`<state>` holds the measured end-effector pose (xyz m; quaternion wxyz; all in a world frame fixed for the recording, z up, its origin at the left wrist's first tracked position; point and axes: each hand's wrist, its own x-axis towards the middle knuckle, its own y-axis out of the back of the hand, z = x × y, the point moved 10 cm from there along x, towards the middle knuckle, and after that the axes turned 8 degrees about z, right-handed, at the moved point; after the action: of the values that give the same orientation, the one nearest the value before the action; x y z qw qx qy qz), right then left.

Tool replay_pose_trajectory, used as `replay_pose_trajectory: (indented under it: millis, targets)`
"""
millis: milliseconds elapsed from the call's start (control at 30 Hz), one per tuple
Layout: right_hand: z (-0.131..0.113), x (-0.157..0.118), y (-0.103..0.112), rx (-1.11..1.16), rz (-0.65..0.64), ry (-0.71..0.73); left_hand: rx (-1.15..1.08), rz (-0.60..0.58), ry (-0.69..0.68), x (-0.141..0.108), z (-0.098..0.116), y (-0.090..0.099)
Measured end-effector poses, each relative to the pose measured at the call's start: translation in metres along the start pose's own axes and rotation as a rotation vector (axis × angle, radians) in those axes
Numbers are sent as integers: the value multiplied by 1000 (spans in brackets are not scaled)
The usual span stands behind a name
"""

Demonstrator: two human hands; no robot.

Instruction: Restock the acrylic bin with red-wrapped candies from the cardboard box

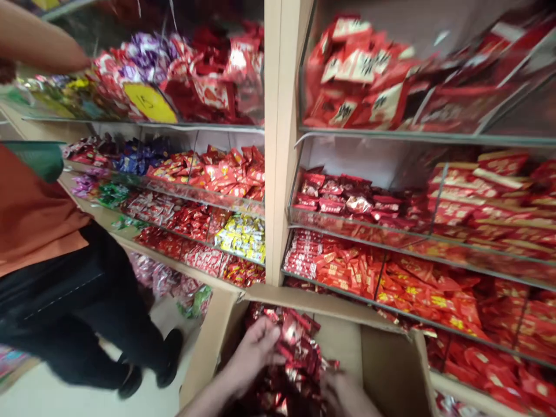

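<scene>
An open cardboard box (391, 365) stands in front of me, holding a heap of shiny red wrapped candies (295, 336). My left hand (256, 353) reaches into the box from the left, its fingers and thumb curled at the side of the heap and closed on some of the candies. On the opposite side of the same heap, my right hand (345, 394) is low in the box, touching the candies. It is blurred and its fingers are partly hidden among the wrappers.
Shelves with clear-fronted bins of wrapped sweets rise behind the box, split by a wooden upright (280, 145). A yellow price tag (150, 102) hangs upper left. At left stands another person in an orange shirt (35, 208), an arm stretched towards the top bins, near a green basket (37, 159).
</scene>
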<state>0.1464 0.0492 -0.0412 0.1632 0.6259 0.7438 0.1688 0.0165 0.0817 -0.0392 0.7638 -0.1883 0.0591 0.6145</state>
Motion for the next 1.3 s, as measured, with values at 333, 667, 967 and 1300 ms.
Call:
replay_pose_trajectory:
  millis: [333, 667, 967, 1300]
  targets:
    - [-35, 6, 53, 419, 464, -86, -88, -158, -57, -18, 26, -64]
    - [-55, -4, 83, 9, 670, 136, -87, -40, 66, -8, 18, -58]
    - [-101, -28, 71, -48, 590, 513, -336, -167, -46, -10, 62, -75]
    - [-63, -1, 71, 200, 572, 183, -148, -132, -135, -11, 59, -73]
